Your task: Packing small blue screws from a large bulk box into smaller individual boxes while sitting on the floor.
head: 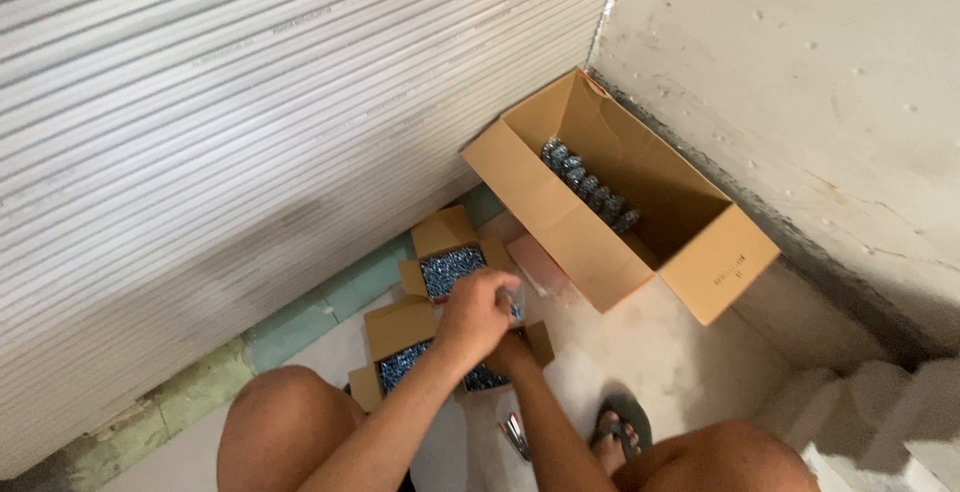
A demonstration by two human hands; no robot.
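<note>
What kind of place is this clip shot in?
Probably a building site or storeroom corner: a tall stack of boards leans by a rough concrete wall, and open cartons of metal fasteners sit on the bare floor.

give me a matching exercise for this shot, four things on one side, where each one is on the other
Things:
1. large cardboard box
2. small open box of fasteners
3. left hand
4. sandal

Places:
A. on the person's foot, low in the picture
B. in the corner where the two walls meet, open, a row of metal parts inside
C. on the floor close to the stacked white boards
D. raised above the small boxes, fingers pinched together

Pairs: 1-B, 2-C, 3-D, 4-A
</note>
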